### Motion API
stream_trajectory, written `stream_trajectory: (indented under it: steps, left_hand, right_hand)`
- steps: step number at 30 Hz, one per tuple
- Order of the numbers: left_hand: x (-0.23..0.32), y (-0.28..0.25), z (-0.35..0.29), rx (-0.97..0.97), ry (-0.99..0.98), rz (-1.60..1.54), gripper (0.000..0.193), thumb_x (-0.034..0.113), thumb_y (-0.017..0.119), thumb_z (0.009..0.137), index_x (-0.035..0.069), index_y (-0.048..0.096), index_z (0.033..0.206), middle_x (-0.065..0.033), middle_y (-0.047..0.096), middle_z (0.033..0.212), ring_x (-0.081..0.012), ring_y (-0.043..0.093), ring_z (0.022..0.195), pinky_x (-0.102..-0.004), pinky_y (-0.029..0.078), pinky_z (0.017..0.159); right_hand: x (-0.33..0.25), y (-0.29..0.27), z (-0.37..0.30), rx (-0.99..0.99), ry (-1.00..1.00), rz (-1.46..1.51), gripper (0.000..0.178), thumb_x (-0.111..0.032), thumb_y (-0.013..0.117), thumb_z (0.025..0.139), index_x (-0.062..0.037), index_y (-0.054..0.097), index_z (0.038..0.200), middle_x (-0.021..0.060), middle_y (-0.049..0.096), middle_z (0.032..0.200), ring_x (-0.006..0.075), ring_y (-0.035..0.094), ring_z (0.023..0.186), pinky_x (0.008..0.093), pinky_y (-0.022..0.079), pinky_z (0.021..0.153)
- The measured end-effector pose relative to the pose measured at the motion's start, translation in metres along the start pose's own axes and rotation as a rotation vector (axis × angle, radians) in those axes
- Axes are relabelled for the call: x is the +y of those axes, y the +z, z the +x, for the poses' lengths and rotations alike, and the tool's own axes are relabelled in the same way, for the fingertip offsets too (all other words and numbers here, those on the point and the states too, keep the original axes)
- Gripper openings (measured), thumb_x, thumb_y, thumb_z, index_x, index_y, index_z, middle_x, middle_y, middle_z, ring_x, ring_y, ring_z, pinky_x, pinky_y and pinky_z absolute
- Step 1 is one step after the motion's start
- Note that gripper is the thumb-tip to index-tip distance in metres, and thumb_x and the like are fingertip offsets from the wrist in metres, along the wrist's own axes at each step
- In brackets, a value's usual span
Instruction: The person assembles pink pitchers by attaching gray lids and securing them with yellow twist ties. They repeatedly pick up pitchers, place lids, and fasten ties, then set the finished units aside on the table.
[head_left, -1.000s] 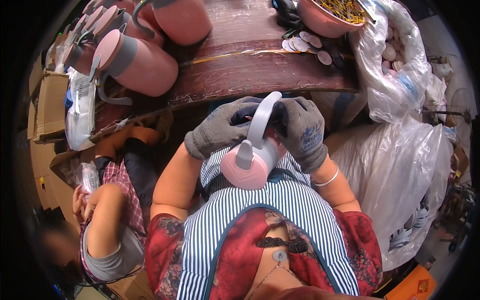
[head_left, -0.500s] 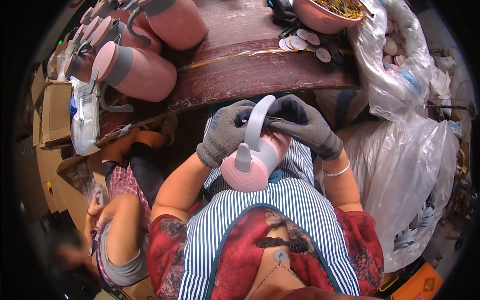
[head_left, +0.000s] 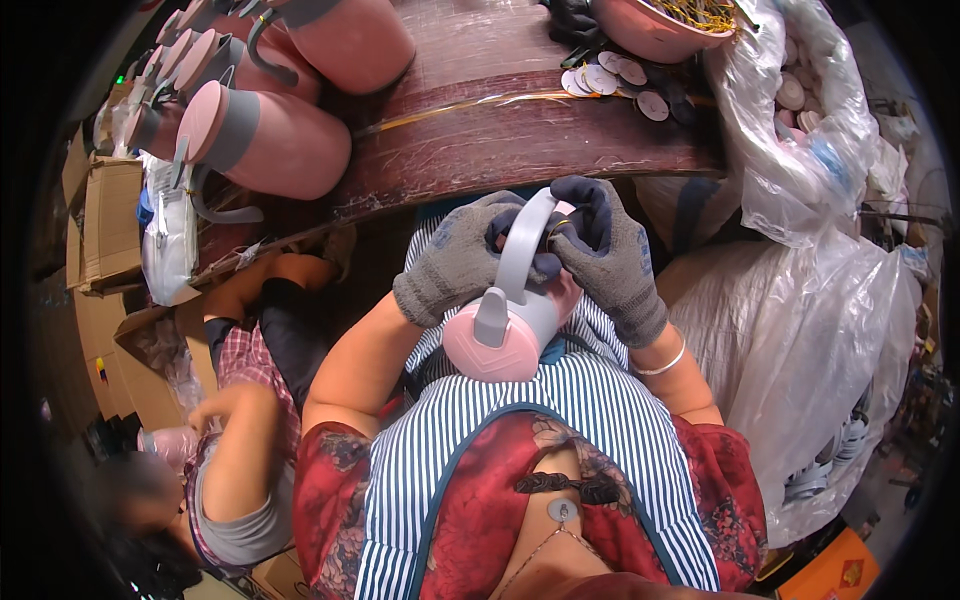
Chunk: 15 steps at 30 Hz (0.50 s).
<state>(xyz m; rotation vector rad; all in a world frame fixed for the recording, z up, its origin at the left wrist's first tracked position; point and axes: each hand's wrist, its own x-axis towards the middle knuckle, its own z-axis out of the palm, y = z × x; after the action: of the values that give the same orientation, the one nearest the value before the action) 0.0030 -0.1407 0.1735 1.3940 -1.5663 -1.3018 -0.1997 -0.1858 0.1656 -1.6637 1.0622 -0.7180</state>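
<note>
A pink insulated jug [head_left: 492, 345] with a grey collar and grey handle lies tilted in my lap, its lid toward me. My left hand [head_left: 462, 255], in a grey knitted glove with dark fingertips, closes around the handle, its fingertips showing beyond it. My right hand [head_left: 615, 270], gloved alike, is bent at the handle's far side, thumb and fingers pinched together. A thin golden tie [head_left: 557, 226] shows at those fingertips, by the handle. Most of the jug's body is hidden behind my hands and the handle.
Several pink jugs [head_left: 285, 145] stand at the table's left. Round white tags [head_left: 600, 80] lie near a pink bowl [head_left: 655, 30] of golden ties. Clear plastic bags [head_left: 790, 350] fill the right side. A co-worker [head_left: 245, 450] sits at left near cardboard boxes [head_left: 112, 225].
My right hand has turned more upright, its fingers now curled up by the handle's top. My left fingertips have come through past the handle. The co-worker's arm has bent, a pink jug beside it.
</note>
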Motion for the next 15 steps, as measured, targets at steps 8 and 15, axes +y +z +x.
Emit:
stream_trajectory:
  steps: [8,15]
  left_hand:
    - [-0.009,0.002,-0.005,0.131,-0.135,-0.316,0.032,0.012,0.073,0.087,-0.002,0.069,0.115,-0.0075,0.07,0.108,-0.0138,0.063,0.098,-0.0291,0.05,0.092]
    - [-0.015,-0.01,-0.02,0.1,0.05,-0.093,0.025,0.009,0.068,0.09,-0.002,0.066,0.113,-0.0074,0.065,0.109,-0.0144,0.061,0.099,-0.0284,0.05,0.088]
  right_hand:
    - [-0.002,-0.037,-0.001,-0.484,0.198,0.613,0.068,-0.011,0.065,0.099,0.0015,0.031,0.156,0.0119,0.051,0.146,0.0185,0.051,0.133,0.0319,0.036,0.115]
    - [0.027,-0.014,-0.029,-0.213,-0.027,0.43,0.068,-0.021,0.08,0.087,-0.0026,0.052,0.146,0.0156,0.062,0.137,0.0242,0.057,0.129,0.0355,0.045,0.108]
